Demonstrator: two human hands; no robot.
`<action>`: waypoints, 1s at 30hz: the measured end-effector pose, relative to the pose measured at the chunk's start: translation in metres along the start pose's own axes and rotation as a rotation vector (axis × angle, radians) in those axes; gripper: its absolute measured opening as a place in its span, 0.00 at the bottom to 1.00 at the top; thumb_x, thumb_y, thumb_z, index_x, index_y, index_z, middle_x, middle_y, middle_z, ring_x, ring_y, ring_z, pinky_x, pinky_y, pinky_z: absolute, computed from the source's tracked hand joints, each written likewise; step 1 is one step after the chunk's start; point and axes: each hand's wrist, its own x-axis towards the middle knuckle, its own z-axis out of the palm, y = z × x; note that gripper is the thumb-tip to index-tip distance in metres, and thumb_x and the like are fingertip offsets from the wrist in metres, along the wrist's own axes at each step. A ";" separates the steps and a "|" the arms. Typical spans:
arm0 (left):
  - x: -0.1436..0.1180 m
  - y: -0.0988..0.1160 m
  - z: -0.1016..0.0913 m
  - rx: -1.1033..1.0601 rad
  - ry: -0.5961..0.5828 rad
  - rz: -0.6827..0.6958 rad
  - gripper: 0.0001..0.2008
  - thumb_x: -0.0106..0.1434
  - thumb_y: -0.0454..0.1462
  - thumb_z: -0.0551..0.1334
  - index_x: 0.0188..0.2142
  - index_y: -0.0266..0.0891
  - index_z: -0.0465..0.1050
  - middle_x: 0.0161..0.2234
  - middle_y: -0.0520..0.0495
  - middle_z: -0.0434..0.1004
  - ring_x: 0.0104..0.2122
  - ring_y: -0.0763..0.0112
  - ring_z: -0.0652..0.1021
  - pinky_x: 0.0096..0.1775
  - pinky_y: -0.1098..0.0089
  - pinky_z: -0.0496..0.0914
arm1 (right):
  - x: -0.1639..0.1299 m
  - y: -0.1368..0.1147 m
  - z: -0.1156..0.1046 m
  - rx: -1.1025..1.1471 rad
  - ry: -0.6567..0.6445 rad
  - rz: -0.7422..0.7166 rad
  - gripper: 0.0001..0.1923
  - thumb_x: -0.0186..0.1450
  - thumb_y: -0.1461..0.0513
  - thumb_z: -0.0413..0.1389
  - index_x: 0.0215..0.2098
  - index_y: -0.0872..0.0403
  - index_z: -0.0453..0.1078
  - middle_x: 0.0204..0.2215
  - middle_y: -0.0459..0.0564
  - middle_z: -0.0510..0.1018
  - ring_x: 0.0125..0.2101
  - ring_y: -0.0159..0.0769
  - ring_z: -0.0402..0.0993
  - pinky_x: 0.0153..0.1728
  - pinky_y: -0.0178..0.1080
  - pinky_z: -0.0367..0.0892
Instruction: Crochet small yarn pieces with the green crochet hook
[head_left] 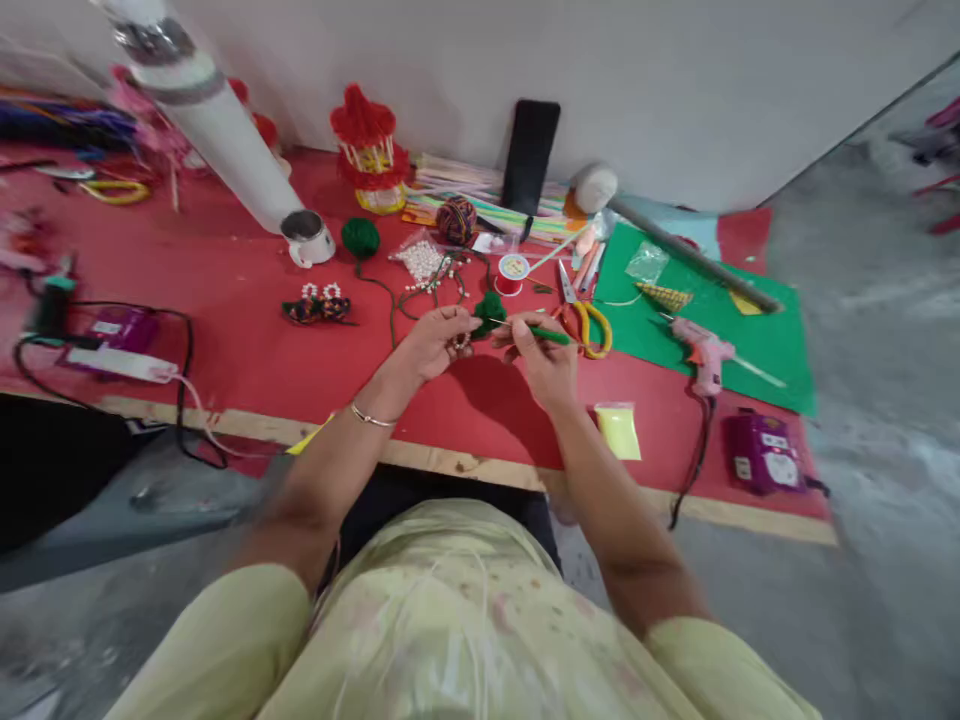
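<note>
My left hand pinches the edge of a small dark green crochet piece, and a few white beads show at its fingertips. In my right hand is a crochet hook with a green handle; its thin metal shaft reaches left to the green piece. Whether the tip is inside a stitch is too small to tell. Dark green yarn trails across the red table covering to a green ball of yarn. White beads lie in and around a plastic bag just beyond my left hand.
Scissors and a ribbon spool lie close to my right hand. Farther right are a pink glue gun and a purple box. Left stand a mug, a beaded yarn piece and a soldering-iron-like tool.
</note>
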 end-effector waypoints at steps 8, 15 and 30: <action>-0.001 0.001 0.000 -0.013 -0.019 -0.031 0.18 0.47 0.38 0.78 0.28 0.37 0.71 0.20 0.58 0.70 0.19 0.79 0.71 0.23 0.76 0.70 | 0.004 0.003 -0.002 0.157 0.005 0.157 0.18 0.62 0.47 0.67 0.40 0.50 0.75 0.30 0.45 0.86 0.27 0.33 0.84 0.23 0.32 0.75; -0.003 0.003 0.000 -0.070 -0.069 -0.080 0.18 0.48 0.36 0.79 0.28 0.37 0.70 0.20 0.56 0.70 0.19 0.79 0.71 0.23 0.76 0.70 | 0.007 0.003 -0.002 0.239 0.008 0.253 0.21 0.60 0.45 0.68 0.39 0.50 0.73 0.28 0.43 0.85 0.27 0.32 0.83 0.21 0.29 0.73; -0.002 -0.001 -0.003 -0.051 -0.111 -0.042 0.19 0.47 0.38 0.80 0.28 0.36 0.71 0.22 0.56 0.71 0.20 0.79 0.73 0.25 0.75 0.72 | 0.005 0.005 0.002 0.388 0.022 0.363 0.19 0.59 0.48 0.70 0.38 0.51 0.74 0.28 0.43 0.85 0.26 0.28 0.82 0.20 0.27 0.69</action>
